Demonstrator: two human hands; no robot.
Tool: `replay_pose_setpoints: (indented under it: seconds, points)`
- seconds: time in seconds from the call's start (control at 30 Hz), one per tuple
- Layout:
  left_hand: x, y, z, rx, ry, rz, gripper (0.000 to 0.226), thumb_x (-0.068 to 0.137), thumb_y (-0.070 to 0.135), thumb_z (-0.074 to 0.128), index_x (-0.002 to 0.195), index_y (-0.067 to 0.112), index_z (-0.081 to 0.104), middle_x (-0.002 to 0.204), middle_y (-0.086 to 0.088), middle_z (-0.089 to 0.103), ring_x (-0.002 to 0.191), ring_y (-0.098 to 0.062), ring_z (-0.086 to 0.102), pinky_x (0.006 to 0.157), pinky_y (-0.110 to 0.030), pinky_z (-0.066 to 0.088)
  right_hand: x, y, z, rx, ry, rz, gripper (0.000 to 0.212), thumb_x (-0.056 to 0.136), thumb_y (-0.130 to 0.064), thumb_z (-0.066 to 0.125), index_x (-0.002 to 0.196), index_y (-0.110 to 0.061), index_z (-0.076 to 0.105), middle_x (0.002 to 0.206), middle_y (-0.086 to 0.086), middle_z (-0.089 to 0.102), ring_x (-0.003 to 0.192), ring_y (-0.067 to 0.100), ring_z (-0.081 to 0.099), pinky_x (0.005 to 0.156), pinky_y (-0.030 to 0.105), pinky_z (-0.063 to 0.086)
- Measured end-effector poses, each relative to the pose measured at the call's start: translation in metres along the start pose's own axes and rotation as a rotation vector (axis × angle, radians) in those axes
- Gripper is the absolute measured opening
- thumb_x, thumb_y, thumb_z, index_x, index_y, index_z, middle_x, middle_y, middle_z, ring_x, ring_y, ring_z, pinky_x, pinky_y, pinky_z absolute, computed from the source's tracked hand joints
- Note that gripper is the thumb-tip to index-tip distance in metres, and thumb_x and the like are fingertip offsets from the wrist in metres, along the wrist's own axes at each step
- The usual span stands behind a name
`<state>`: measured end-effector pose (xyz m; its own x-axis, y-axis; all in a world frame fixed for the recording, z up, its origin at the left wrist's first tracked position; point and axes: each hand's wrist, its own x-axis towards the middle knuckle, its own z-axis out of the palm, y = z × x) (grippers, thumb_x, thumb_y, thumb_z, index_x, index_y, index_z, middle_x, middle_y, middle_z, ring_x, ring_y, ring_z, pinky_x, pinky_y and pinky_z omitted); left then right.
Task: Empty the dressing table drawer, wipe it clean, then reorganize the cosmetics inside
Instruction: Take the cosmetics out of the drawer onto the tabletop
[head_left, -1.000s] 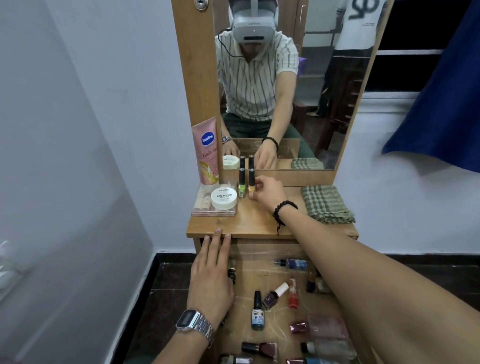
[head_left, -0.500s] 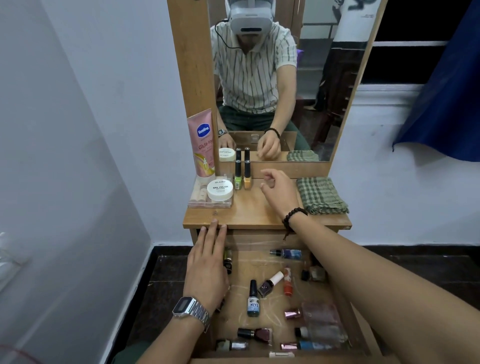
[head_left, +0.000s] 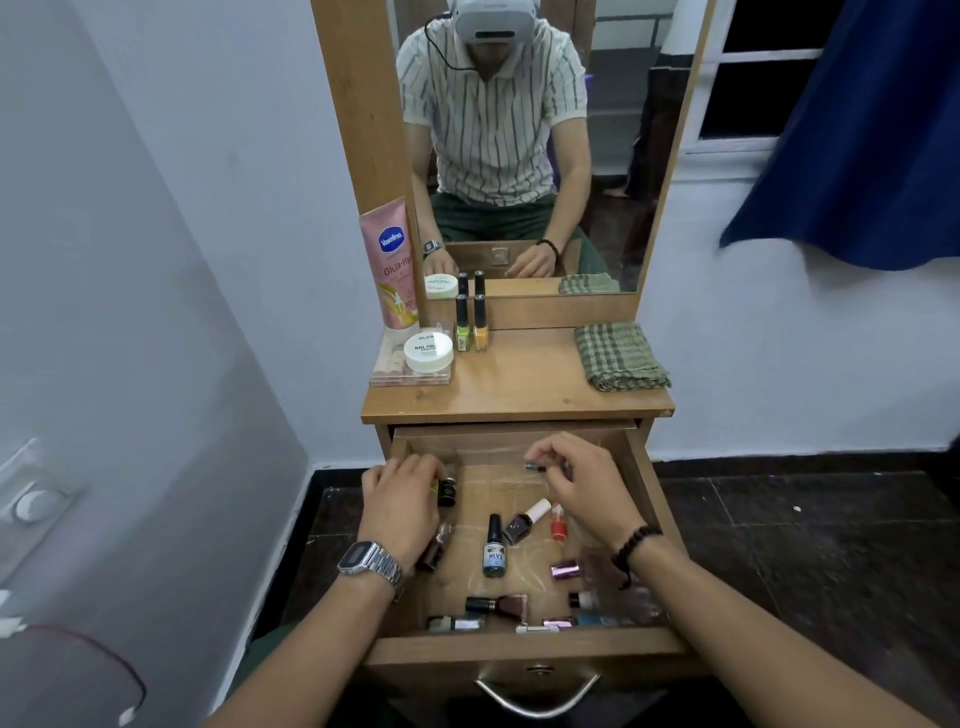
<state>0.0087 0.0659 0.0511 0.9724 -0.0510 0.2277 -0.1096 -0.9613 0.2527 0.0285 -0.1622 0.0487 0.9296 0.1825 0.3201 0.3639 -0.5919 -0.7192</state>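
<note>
Drawer (head_left: 644, 470) open below counter (head_left: 519, 387). We pinch small dark bottle (head_left: 535, 467) in right hand (head_left: 582, 480); left hand (head_left: 402, 499) curls over black-capped bottle (head_left: 447, 491). Nail-polish bottles (head_left: 493, 545) light, glass, slick, breakable: we take by cap.

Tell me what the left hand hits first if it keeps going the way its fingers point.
The left hand points toward the drawer's back left. Its fingers already seem to touch a small dark bottle; beyond that comes the drawer's back wall. Depth is uncertain.
</note>
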Motion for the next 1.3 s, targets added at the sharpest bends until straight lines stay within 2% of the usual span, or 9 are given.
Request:
replay_pose_setpoints:
  seconds: [0.1, 0.17, 0.33, 0.5, 0.67, 0.8, 0.97, 1.1, 1.3]
  points:
    - [-0.001, -0.001, 0.001, 0.017, -0.010, 0.004, 0.035, 0.081, 0.007, 0.048, 0.103, 0.032, 0.057, 0.103, 0.014, 0.061, 0.103, -0.013, 0.050, 0.081, -0.028, 0.021, -0.001, 0.009, 0.000, -0.085, -0.101, 0.079, 0.030, 0.086, 0.001, 0.050, 0.095, -0.022, 0.067, 0.091, -0.011, 0.064, 0.082, 0.001, 0.058, 0.075, 0.026, 0.051]
    - [-0.001, -0.001, 0.002, 0.030, -0.026, 0.009, 0.035, 0.082, 0.007, 0.048, 0.104, 0.032, 0.058, 0.104, 0.014, 0.062, 0.103, -0.013, 0.050, 0.084, -0.030, 0.023, -0.002, 0.009, 0.001, -0.200, -0.261, 0.108, 0.032, 0.086, -0.002, 0.050, 0.106, -0.021, 0.066, 0.106, -0.006, 0.065, 0.095, 0.006, 0.058, 0.086, 0.027, 0.050]
    - [-0.001, 0.000, 0.003, 0.078, -0.083, 0.028, 0.037, 0.085, 0.009, 0.045, 0.111, 0.032, 0.057, 0.107, 0.013, 0.062, 0.104, -0.013, 0.049, 0.089, -0.031, 0.023, -0.004, 0.004, 0.005, -0.416, -0.462, 0.006, 0.045, 0.081, -0.004, 0.050, 0.121, -0.023, 0.060, 0.128, -0.007, 0.058, 0.120, 0.015, 0.048, 0.101, 0.030, 0.036]
    - [0.000, -0.001, 0.005, 0.067, -0.076, 0.032, 0.036, 0.085, 0.008, 0.046, 0.109, 0.032, 0.058, 0.103, 0.012, 0.063, 0.101, -0.014, 0.050, 0.086, -0.030, 0.022, -0.004, 0.001, 0.004, -0.400, -0.450, -0.014, 0.042, 0.078, 0.000, 0.047, 0.110, -0.024, 0.062, 0.115, -0.008, 0.062, 0.112, 0.013, 0.052, 0.098, 0.032, 0.040]
    - [-0.001, -0.001, 0.005, 0.071, -0.080, 0.039, 0.038, 0.086, 0.008, 0.046, 0.112, 0.033, 0.058, 0.102, 0.013, 0.063, 0.101, -0.012, 0.050, 0.085, -0.030, 0.020, -0.007, 0.002, -0.003, -0.377, -0.545, 0.007, 0.027, 0.086, -0.009, 0.046, 0.090, -0.026, 0.067, 0.080, -0.016, 0.061, 0.077, 0.009, 0.063, 0.067, 0.023, 0.048]
    - [-0.001, 0.002, 0.002, 0.038, -0.078, 0.037, 0.038, 0.086, 0.006, 0.046, 0.110, 0.032, 0.060, 0.102, 0.013, 0.064, 0.100, -0.011, 0.050, 0.085, -0.030, 0.020, -0.013, -0.003, -0.004, -0.375, -0.690, -0.068, 0.014, 0.089, -0.022, 0.056, 0.097, -0.026, 0.067, 0.076, -0.021, 0.056, 0.070, -0.006, 0.052, 0.060, 0.011, 0.037]
    - [-0.002, 0.003, 0.001, 0.022, -0.082, 0.031, 0.038, 0.085, 0.005, 0.046, 0.108, 0.032, 0.060, 0.102, 0.013, 0.064, 0.102, -0.012, 0.050, 0.086, -0.030, 0.020, -0.022, -0.014, 0.009, -0.371, -0.885, -0.158, 0.027, 0.082, -0.053, 0.065, 0.094, -0.028, 0.065, 0.078, -0.018, 0.061, 0.071, -0.001, 0.053, 0.060, 0.018, 0.042]
    - [-0.003, 0.005, -0.002, 0.018, -0.095, 0.029, 0.040, 0.084, 0.004, 0.047, 0.111, 0.032, 0.060, 0.101, 0.015, 0.063, 0.102, -0.011, 0.049, 0.086, -0.029, 0.018, -0.024, -0.021, 0.018, -0.452, -0.934, -0.248, 0.024, 0.082, -0.050, 0.067, 0.091, -0.027, 0.065, 0.071, -0.017, 0.054, 0.070, 0.004, 0.049, 0.058, 0.022, 0.038]
    - [-0.003, 0.005, -0.003, 0.017, -0.114, 0.024, 0.040, 0.082, 0.002, 0.048, 0.106, 0.032, 0.059, 0.098, 0.015, 0.061, 0.101, -0.011, 0.049, 0.085, -0.029, 0.017, -0.026, -0.021, 0.016, -0.499, -0.913, -0.333, 0.019, 0.085, -0.039, 0.063, 0.094, -0.023, 0.063, 0.089, -0.004, 0.063, 0.075, 0.009, 0.049, 0.065, 0.029, 0.045]
